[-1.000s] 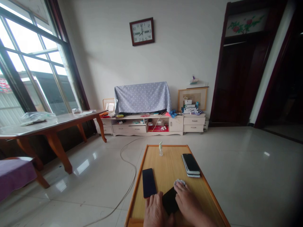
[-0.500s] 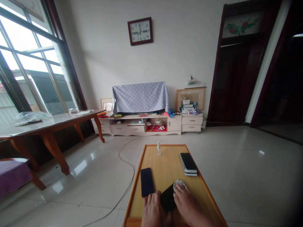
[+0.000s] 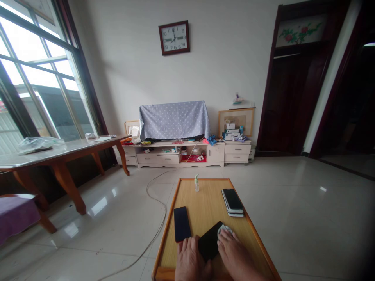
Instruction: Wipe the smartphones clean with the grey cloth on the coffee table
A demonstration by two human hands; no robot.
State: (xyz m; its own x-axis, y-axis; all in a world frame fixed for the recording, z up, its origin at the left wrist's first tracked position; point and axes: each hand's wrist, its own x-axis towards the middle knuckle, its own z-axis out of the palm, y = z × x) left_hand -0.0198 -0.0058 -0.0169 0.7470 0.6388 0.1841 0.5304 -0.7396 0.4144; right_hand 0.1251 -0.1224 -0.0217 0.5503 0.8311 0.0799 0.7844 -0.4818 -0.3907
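Note:
A black phone (image 3: 209, 244) lies face up on the small wooden table (image 3: 205, 207) between my two hands. My left hand (image 3: 190, 260) rests flat on the phone's left edge, holding it down. Against the phone's upper right corner my right hand (image 3: 234, 253) presses a white wipe (image 3: 225, 228) with its fingers. A second black phone (image 3: 181, 224) lies flat just left of them. At the table's right side sits a stack of two phones (image 3: 233, 201). A small spray bottle (image 3: 196, 183) stands near the far edge.
A white cable (image 3: 152, 218) snakes over the tiled floor left of the table. A long wooden table (image 3: 58, 152) stands by the window at left. A low TV cabinet (image 3: 187, 152) with a cloth-covered screen lines the far wall. Dark doorways open at right.
My right hand with the wipe has slid a little right and down along the phone, exposing more of the screen. The left hand stays put.

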